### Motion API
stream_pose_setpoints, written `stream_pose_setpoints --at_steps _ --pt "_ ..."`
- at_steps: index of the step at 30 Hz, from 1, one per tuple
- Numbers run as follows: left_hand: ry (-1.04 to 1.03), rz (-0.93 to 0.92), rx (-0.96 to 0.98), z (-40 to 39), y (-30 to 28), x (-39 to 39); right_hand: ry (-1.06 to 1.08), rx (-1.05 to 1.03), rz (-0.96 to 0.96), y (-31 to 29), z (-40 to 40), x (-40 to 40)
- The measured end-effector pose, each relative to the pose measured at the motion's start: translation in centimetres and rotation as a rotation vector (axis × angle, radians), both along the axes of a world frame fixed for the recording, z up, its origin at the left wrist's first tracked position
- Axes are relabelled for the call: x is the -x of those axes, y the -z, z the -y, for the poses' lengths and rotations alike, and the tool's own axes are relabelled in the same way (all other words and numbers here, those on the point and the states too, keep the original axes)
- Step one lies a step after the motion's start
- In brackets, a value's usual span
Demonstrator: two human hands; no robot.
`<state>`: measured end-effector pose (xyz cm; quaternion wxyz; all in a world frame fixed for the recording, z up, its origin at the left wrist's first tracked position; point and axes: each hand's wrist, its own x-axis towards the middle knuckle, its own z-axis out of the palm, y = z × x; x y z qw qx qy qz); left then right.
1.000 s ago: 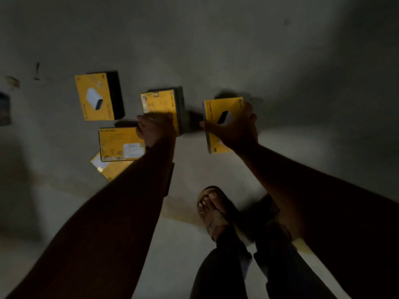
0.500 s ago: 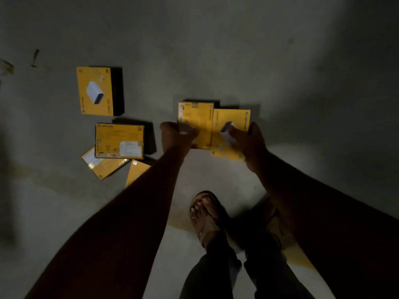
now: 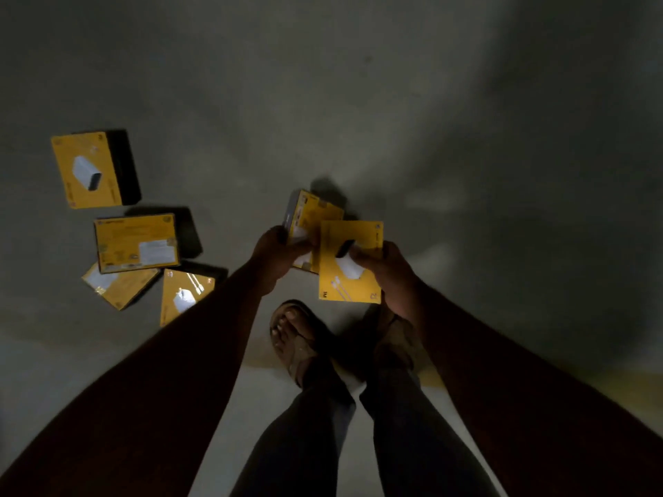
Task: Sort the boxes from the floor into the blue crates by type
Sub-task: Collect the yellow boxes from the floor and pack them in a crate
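**Two boxes up, four still down**

Left hand (image 3: pixel 278 247) grips a tilted box (image 3: pixel 315 213); right hand (image 3: pixel 385 270) pinches a charger box (image 3: pixel 349 285). Four boxes (image 3: pixel 136 242) lie at nine o'clock. Compare the faces first (dim light), keeping both holds firm; no crates in view.

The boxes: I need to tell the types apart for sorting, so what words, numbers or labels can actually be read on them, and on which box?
"1M": bottom left corner of the box in the right hand.
Box in the left hand: print too blurred to read.
Box with the white label: lines of text and sticker too small to read.
Box showing a white device, charger box, tilted box underneath: nothing legible.
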<state>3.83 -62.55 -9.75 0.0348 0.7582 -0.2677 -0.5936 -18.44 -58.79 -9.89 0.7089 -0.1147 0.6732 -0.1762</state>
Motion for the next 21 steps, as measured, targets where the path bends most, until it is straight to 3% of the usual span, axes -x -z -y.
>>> stream_pose_setpoints --at_steps 4,6,9,13,17,21 --pt "0.196 0.092 0.056 0.6 -6.7 2.8 0.135 -0.048 -0.167 -6.4 -0.6 1.9" --pt "0.28 0.142 0.066 0.9 -11.7 3.6 0.137 0.032 -0.331 -11.6 -1.2 4.1" --pt "0.521 0.149 0.097 -0.1 -21.0 5.7 -0.166 0.127 -0.502 -22.0 -2.5 8.7" --pt "0.805 0.08 0.202 -1.5 -36.1 8.9 -0.39 0.161 -0.499 -37.6 -5.5 14.9" --pt "1.151 0.054 0.435 -2.1 -47.3 12.6 -0.573 0.237 -0.637 -50.5 -9.4 18.3" --pt "1.401 0.044 0.683 -4.0 -55.9 17.2 -0.761 0.271 -0.772 -59.7 -14.7 18.4"
